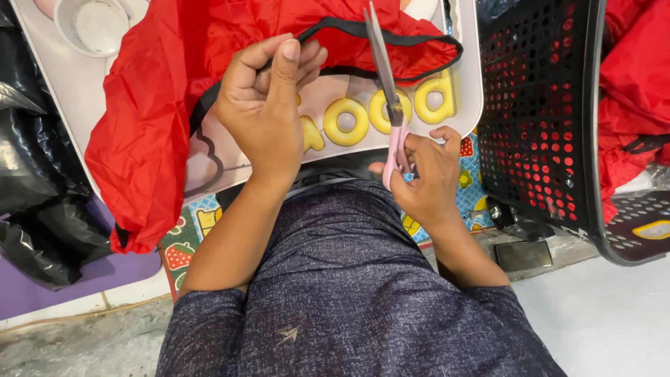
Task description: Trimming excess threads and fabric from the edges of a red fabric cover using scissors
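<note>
A left hand (262, 105) is pinching the black strap (391, 31) of a red bag (150, 119) on a white tray (70, 84), while the right hand (429, 174) is gripping pink scissors (387, 91), blades nearly closed beside the strap; a slip could be nicking the fabric.

I see a red fabric piece (150, 119), thin and crinkled, spread over the small white counter (77, 84) and drooping off its near left edge. A black strap (419, 31) edges it and loops out over the counter's top; my left hand (262, 105) pinches that strap near the fabric's middle. The scissors (387, 91) have pale pink handles and long grey blades, almost closed, pointing away from me. They sit in my right hand (426, 174), blades crossing the strap loop.
</note>
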